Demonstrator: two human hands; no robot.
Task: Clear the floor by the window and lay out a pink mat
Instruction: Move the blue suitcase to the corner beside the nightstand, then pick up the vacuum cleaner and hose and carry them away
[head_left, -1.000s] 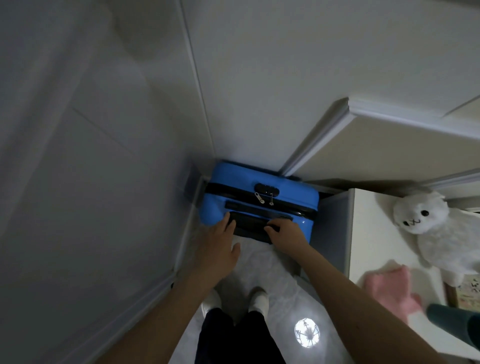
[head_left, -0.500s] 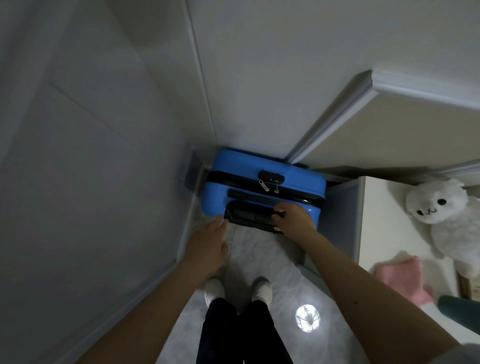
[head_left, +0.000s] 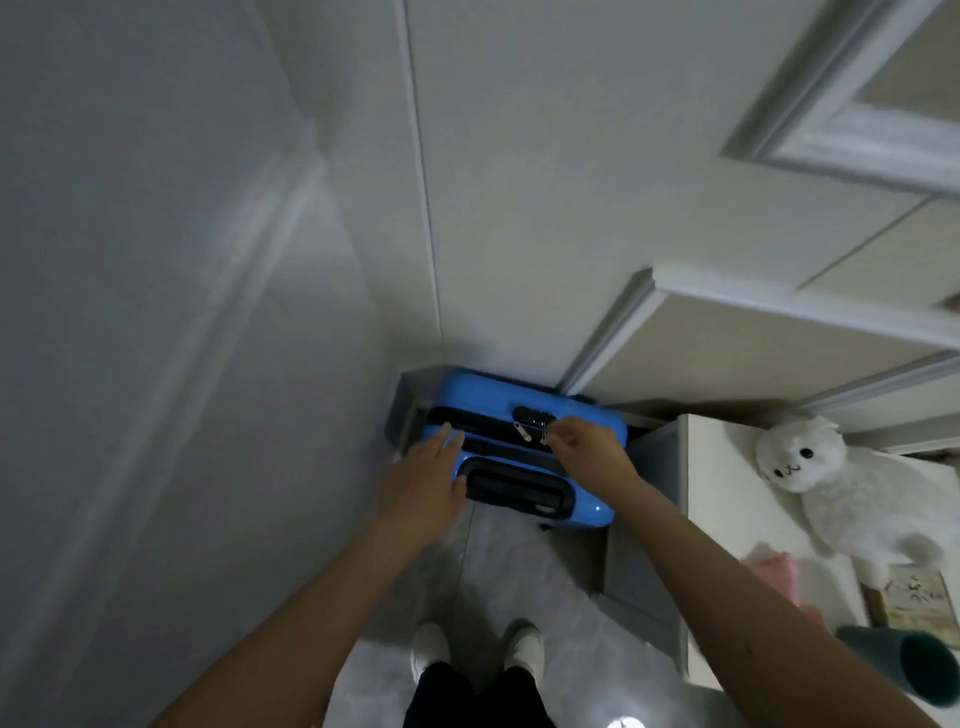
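Here, a bright blue hard-shell suitcase stands upright in the corner, between the wall and a white cabinet. The left hand lies flat, fingers straight, on its top beside the black handle, while the right hand pinches a zipper pull. A white plush toy sits on the cabinet.

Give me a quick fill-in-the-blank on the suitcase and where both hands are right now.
1. The suitcase wedged in the corner is ____ in colour.
2. The right hand pinches a ____ pull by the lock.
3. The left hand lies flat on the case beside its black ____.
4. The white plush toy sits to the ____ of the suitcase.

Missing words: blue; zipper; handle; right
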